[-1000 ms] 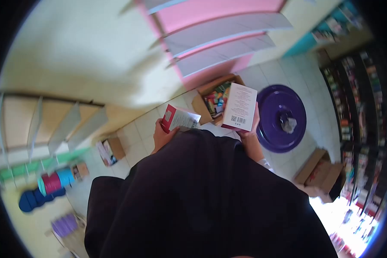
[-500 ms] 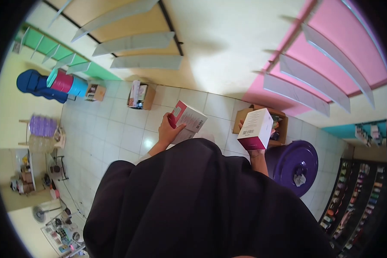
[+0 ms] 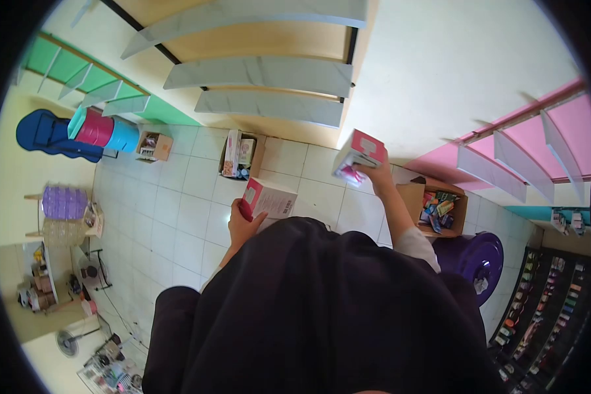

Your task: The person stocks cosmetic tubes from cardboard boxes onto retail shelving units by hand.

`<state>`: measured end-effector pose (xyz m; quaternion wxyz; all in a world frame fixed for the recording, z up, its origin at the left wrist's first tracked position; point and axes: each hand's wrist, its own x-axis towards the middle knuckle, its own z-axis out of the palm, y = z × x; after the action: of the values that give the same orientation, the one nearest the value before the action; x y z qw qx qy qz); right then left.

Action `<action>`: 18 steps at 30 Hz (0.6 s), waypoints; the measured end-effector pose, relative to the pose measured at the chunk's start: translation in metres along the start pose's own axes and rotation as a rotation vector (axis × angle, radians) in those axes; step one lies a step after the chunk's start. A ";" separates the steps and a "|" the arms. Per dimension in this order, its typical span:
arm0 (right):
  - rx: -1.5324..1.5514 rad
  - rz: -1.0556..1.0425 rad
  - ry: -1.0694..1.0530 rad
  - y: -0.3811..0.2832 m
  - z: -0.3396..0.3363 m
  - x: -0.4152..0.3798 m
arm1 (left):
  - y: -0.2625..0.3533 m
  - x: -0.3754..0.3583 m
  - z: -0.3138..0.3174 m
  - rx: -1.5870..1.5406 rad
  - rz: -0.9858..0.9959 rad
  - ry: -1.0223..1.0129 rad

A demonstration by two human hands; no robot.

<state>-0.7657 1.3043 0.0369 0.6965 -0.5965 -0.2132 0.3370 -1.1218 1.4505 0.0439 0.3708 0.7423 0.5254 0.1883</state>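
My left hand (image 3: pixel 244 223) is closed on a white-and-pink carton (image 3: pixel 274 199), its thumb on the near side and printing with a barcode on the white face. Dark cloth over my lap hides the lower edge of this carton. My right hand (image 3: pixel 377 175) grips a second pink-and-white carton (image 3: pixel 366 146), held tilted above the floor and farther out than the first. A pink picture shows on its near face beside my fingers. The two cartons are apart from each other.
An open cardboard box (image 3: pixel 410 200) of colourful packets stands on the tiles at right, beside a purple lidded bin (image 3: pixel 469 259). Another filled box (image 3: pixel 259 148) stands by the wall under marbled shelves (image 3: pixel 269 105). A black display rack (image 3: pixel 545 308) is at far right.
My right hand has swung left and forward with its carton, away from beside the open cardboard box, and turned it. My left hand has shifted slightly left and down. The view has turned right.
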 end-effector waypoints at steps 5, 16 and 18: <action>-0.504 -0.138 0.234 0.041 0.068 0.106 | -0.034 0.059 -0.053 0.060 -0.110 0.015; -0.602 -0.187 0.354 0.038 0.101 0.184 | -0.090 0.096 -0.096 -0.099 -0.084 0.062; -0.638 -0.173 0.318 0.038 0.098 0.185 | -0.092 0.098 -0.094 -0.073 -0.042 0.066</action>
<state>-0.7161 1.5081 0.0003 0.5258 -0.8085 -0.2461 0.0966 -1.2068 1.5900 0.0255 0.3841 0.7105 0.5454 0.2239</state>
